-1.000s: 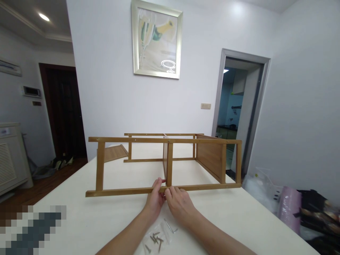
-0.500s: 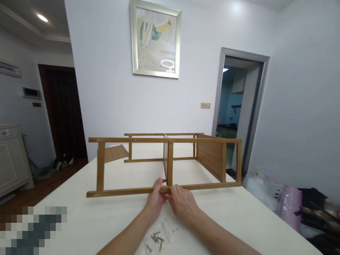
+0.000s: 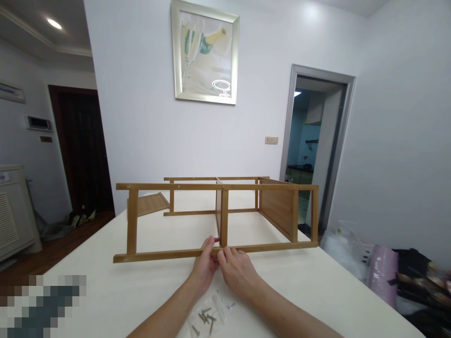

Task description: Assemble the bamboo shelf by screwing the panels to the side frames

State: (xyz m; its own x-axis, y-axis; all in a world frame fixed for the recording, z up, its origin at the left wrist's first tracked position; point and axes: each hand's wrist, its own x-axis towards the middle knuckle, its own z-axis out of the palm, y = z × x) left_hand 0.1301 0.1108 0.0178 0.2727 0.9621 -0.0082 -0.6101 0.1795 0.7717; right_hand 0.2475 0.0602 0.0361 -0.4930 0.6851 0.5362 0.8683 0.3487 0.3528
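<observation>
A brown wooden shelf frame (image 3: 165, 255) lies on its side on the white table (image 3: 105, 291). My left hand (image 3: 204, 263) is closed around its near lower rail, just left of where the middle shelf board (image 3: 219, 211) meets it. Close beside it, my right hand (image 3: 239, 270) has its fingers curled at the same joint; whatever is in its fingertips is hidden. Nearer to me lie a hex key (image 3: 224, 300) and a clear plastic bag (image 3: 219, 315) with several screws (image 3: 207, 318) on or in it.
A loose wooden panel (image 3: 152, 204) lies behind the frame's left end. Another board (image 3: 278, 206) is fitted across the frame's right part. Past the table's right edge are a pink wrapped roll (image 3: 383, 274) and plastic packaging (image 3: 343, 246).
My right hand has shifted slightly left and its fingers have turned a little at the joint. The left hand keeps its hold, and the frame appears to stay in place.
</observation>
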